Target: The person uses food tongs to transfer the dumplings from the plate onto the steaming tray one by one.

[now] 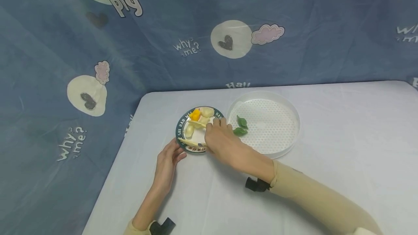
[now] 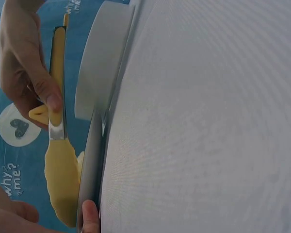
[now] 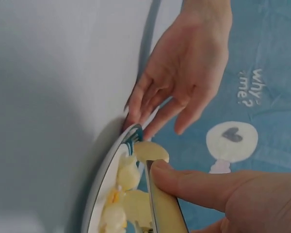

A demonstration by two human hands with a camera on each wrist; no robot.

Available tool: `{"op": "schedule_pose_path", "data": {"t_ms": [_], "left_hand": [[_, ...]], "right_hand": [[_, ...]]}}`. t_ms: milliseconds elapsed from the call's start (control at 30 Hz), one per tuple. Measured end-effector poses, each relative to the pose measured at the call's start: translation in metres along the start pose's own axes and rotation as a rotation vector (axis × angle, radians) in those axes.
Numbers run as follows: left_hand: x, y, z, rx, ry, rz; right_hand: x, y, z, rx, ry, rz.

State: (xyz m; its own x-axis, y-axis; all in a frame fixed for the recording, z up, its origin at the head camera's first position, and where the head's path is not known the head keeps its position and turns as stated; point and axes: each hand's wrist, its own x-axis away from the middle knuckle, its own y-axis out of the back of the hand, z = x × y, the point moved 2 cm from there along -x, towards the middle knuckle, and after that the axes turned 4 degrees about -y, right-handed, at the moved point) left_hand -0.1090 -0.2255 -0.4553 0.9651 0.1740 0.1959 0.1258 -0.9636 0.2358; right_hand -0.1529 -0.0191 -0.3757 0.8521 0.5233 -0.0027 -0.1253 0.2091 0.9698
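My right hand (image 1: 223, 140) grips a pair of tongs (image 2: 58, 131) with yellow handles and yellow paddle-like tips. The tips are spread over the plate (image 1: 179, 128), a small round white one with a lettered dark green rim. On it lie several pale yellow pieces (image 1: 189, 131) and one orange-yellow piece (image 1: 195, 114). Whether the tips touch a piece cannot be told. At the plate's near left edge, my left hand (image 1: 166, 164) touches the rim with extended fingers (image 3: 162, 119).
Right of the plate stands a round white tray (image 1: 271, 119) with a raised wall and dotted floor. Two green leaf-shaped pieces (image 1: 242, 122) lie at its left side. A white cloth covers the table (image 1: 343, 148); a printed blue curtain (image 1: 163, 21) hangs behind and at left.
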Motion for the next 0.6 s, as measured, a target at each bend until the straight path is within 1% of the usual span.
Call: {"op": "schedule_pose_path", "data": {"t_ms": [200, 433, 600], "left_hand": [[0.001, 0.001, 0.0, 0.002, -0.002, 0.009], [0.0, 0.001, -0.001, -0.005, -0.002, 0.0], [0.0, 0.0, 0.0, -0.001, 0.006, -0.002]], "right_hand": [[-0.006, -0.007, 0.002, 0.016, 0.0, 0.015], [-0.005, -0.011, -0.001, -0.012, -0.002, 0.045], [-0.002, -0.011, -0.003, -0.006, -0.009, 0.059]]}}
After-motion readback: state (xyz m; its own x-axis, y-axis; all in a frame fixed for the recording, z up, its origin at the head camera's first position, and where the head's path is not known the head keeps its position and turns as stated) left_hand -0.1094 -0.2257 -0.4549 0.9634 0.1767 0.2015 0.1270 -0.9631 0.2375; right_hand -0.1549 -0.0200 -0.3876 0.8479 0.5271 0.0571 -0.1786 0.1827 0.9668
